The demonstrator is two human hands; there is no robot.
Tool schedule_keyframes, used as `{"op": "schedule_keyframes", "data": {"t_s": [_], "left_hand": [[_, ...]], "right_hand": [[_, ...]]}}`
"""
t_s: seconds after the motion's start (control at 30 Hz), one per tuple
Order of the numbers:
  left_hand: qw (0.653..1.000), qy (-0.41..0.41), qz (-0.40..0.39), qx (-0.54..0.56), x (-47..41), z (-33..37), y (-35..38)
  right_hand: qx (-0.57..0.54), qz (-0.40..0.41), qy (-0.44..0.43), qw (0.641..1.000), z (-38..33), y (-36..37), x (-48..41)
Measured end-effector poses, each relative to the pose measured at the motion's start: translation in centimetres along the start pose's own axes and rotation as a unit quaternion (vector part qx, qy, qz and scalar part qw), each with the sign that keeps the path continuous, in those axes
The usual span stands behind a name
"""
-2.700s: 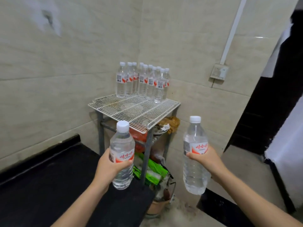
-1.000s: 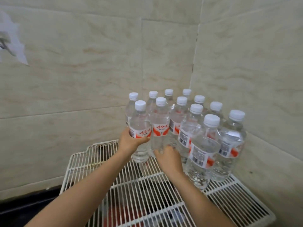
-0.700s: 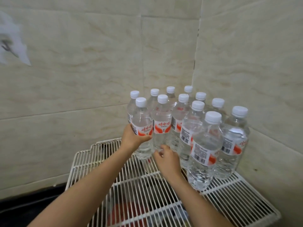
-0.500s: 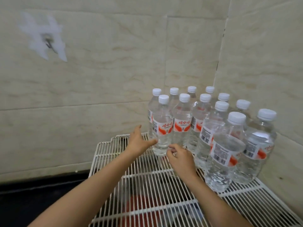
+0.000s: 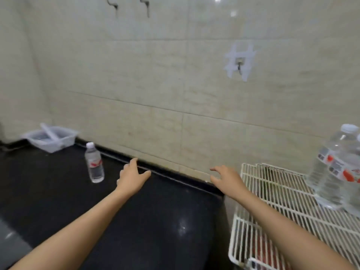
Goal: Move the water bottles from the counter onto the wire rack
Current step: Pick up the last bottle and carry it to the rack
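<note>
Both hands empty, fingers spread wide, palms down, reaching out over the black desk (image 5: pixel 58 195) toward the wall.

Left hand (image 5: pixel 131 179): centre of frame, thumb out to the right, fingertips close to the raised dark lip at the back of the desk. Not touching any bottle.

Right hand (image 5: pixel 226 180): right of centre, over the right end of the desk, just left of the wire rack (image 5: pixel 276 209). Fingers loose and spread, nothing in it.

One water bottle (image 5: pixel 94 163) stands on the desk, left of centre, upright, white cap on, red-and-white label. It is near the back lip, just left of the left hand but clear of it.

Wire rack fills the lower right of the frame: white grid top, sitting beside the desk's right end. Something red shows blurred through the grid at the bottom; cannot tell what.

Racked bottle (image 5: pixel 333 170) at the right edge of the frame: upright on the grid, white cap, label with red marks, motion-blurred. A sliver of another bottle shows beside it at the frame edge; how many stand there cannot be told.

Clear plastic bin (image 5: pixel 51 138) at the far left, at the back of the desk against the wall, something long and pale lying across it. Well apart from the desk bottle.

Beige tiled wall (image 5: pixel 155 84) behind. A hook (image 5: pixel 240 65) on a white adhesive patch in the upper right; two dark hooks at the top edge, left of centre.
</note>
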State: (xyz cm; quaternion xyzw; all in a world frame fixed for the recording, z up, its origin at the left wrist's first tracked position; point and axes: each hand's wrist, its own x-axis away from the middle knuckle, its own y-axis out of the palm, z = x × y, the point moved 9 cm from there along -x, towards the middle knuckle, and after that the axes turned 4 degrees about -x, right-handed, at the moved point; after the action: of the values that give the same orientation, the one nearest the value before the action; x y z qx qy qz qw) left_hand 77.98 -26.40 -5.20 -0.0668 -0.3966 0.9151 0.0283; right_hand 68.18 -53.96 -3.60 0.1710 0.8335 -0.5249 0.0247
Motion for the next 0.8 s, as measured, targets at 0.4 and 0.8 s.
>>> {"op": "schedule_keyframes", "data": {"t_s": [0.4, 0.8], "left_hand": [[0.951, -0.25, 0.176, -0.047, 14.3, -33.9, -28.3], [0.924, -0.34, 0.172, -0.011, 19.4, -47.1, -30.6]], "right_hand": [[0.015, -0.155, -0.167, 0.974, -32.9, 22.6, 4.2], [-0.041, -0.265, -0.06, 0.962, -37.5, 34.0, 4.8]]}}
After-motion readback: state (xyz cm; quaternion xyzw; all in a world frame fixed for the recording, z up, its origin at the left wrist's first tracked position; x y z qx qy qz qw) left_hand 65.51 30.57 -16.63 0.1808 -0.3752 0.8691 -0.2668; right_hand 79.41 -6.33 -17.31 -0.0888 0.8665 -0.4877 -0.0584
